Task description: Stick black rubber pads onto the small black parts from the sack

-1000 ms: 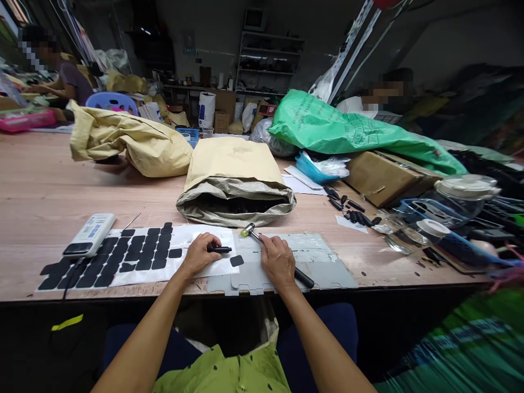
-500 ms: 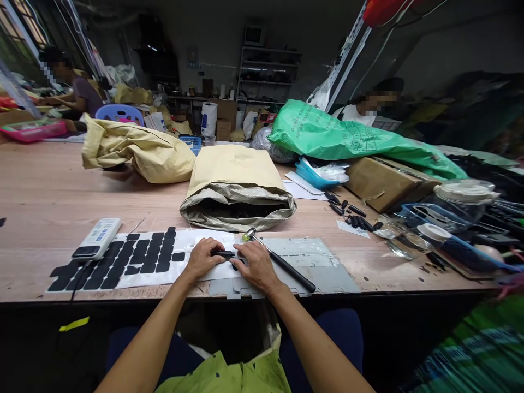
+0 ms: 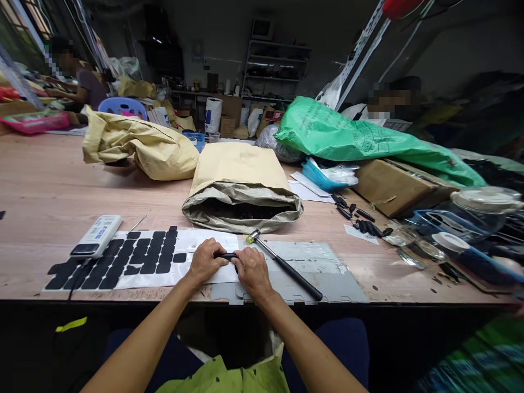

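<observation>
Between my two hands lies a small black cylindrical piece (image 3: 226, 255), gripped at its ends; its exact kind I cannot make out. My left hand (image 3: 206, 260) is closed on the left end. On the right end are the closed fingers of my right hand (image 3: 252, 267), which hide part of it. Both hands are low over a white sheet (image 3: 204, 240) and a grey plate (image 3: 315, 265). A hammer (image 3: 286, 267) with a black handle rests on the plate, right of my right hand. Rows of black rounded-square stickers (image 3: 147, 256) cover the sheet's left part.
An open kraft sack (image 3: 241, 169) stands just beyond my hands. A white corded device (image 3: 97, 236) sits on the left. Several black pieces (image 3: 365, 226), a cardboard box (image 3: 393, 188), jars (image 3: 483, 210) and a green bag (image 3: 347, 131) are on the right. Two people are across the table.
The fingers of my right hand have curled in closer around the black piece's right end. The whole view has shifted slightly.
</observation>
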A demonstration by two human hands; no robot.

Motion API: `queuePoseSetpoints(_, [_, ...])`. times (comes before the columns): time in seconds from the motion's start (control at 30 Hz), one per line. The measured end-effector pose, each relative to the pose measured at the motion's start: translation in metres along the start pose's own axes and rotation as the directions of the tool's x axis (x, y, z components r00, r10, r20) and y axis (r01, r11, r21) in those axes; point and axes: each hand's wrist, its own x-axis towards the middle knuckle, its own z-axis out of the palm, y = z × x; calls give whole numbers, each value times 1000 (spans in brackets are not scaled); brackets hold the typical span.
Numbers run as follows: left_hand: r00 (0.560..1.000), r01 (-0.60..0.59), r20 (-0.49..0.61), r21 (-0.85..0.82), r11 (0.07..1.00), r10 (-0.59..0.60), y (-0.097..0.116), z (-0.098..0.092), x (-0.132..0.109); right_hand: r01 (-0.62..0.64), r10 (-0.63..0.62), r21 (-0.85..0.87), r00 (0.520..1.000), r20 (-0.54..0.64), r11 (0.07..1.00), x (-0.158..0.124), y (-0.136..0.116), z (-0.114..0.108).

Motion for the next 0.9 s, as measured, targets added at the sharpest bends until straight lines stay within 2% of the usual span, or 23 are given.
queuePoseSetpoints(0.27, [1000, 2, 24, -33, 999, -1, 1, -5, 0, -95, 90, 201, 995, 33, 975, 2, -2, -8])
queuePoseSetpoints(0.43, [1000, -1, 30, -102, 995, 5, 4, -8, 1, -87, 90, 332, 996, 7, 939, 3, -2, -14])
queuePoseSetpoints(0.6, [993, 112, 66, -220, 969, -100, 7, -14, 3, -94, 108, 403, 994, -13, 910, 3, 1, -12])
queuePoseSetpoints(0.73, [968, 249, 118, -392, 886, -220, 17, -26, 7, -97, 112, 430, 994, -10, 897, 4, 3, -11])
queuePoseSetpoints(0.9, [922, 386, 228, -623, 681, -314, 39, -42, 2, -108, 122, 423, 992, -6, 900, 4, 2, -12])
